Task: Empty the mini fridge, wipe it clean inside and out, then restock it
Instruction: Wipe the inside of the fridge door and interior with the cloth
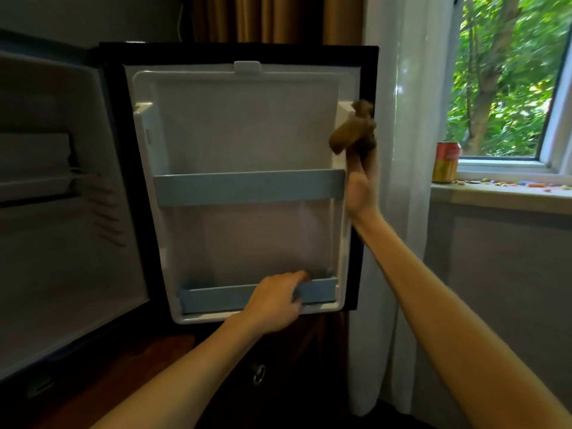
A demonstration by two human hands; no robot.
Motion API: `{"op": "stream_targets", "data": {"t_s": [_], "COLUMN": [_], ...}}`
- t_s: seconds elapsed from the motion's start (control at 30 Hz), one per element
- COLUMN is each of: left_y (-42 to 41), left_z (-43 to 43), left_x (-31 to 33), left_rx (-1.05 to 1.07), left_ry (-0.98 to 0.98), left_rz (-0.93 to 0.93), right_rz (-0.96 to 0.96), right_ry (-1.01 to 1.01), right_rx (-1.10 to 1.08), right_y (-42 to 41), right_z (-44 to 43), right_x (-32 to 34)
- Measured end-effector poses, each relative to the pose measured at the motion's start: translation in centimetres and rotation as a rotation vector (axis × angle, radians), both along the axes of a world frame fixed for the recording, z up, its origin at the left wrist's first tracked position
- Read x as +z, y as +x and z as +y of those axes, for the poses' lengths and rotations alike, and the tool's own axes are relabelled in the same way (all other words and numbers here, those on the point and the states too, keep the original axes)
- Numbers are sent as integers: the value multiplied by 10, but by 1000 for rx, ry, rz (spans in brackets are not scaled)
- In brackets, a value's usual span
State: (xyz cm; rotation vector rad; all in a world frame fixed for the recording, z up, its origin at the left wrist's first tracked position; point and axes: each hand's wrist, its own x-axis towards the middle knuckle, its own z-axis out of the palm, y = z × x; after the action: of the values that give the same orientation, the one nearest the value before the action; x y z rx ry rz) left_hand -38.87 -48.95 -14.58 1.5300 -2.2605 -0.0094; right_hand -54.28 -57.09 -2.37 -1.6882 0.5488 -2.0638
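Hanging beside door (244, 125), cloth (353, 128) — curtain (399, 212), can (446, 162) beyond

right hand (361, 193): fingers buried in the bunched brown cloth (353, 131), so gripping vs pressing can't be told; left hand (275, 301): fingertips hidden behind the grey-blue plastic lower door rail (322, 291); white fridge cavity (62, 243) cropped by the left edge, shelf area dim and smeared; left forearm (185, 366) and right forearm (464, 320) cut by the bottom edge; yellow-orange drink can (445, 162): label blurred, unreadable; small coloured bits (532, 184) on the pale windowsill (495, 198) too small to identify; round metal fitting (258, 373) near bottom centre in shadow, unclear what it is
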Motion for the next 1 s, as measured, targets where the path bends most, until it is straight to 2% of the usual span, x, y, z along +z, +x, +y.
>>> {"op": "stream_targets", "data": {"t_s": [0.07, 0.2, 0.27, 0.33, 0.43, 0.57, 0.63, 0.73, 0.83, 0.9, 1.0], "left_y": [-1, -9, -10, -9, -8, -3, -2, -3, -3, -1, 3], "left_z": [-3, -11, -11, -9, -4, 3, 5, 8, 13, 15, 21], "left_x": [1, 7, 8, 8, 6, 11, 12, 14, 13, 11, 7], "left_rx": [8, 60, 79, 87, 63, 29, 19, 31, 42, 43, 28], "left_ry": [48, 100, 123, 129, 146, 167, 183, 187, 174, 159, 165], "left_rz": [11, 39, 58, 67, 98, 90, 95, 104, 100, 107, 118], "right_rz": [-69, -248, -275, -270, -254, -108, -106, -147, -76, 3, 159], "right_ry": [106, 455, 599, 649, 479, 222, 231, 350, 408, 337, 87], "right_rx": [-1, -139, -192, -229, -227, -143, -136, -219, -217, -206, -196], "right_y": [9, 27, 36, 41, 37, 16, 17, 29, 21, 10, -2], "right_z": [3, 20, 28, 33, 35, 33, 30, 35, 50, 51, 48], "right_x": [-62, -193, -223, -221, -172, -90, -90, -145, -180, -175, -139]}}
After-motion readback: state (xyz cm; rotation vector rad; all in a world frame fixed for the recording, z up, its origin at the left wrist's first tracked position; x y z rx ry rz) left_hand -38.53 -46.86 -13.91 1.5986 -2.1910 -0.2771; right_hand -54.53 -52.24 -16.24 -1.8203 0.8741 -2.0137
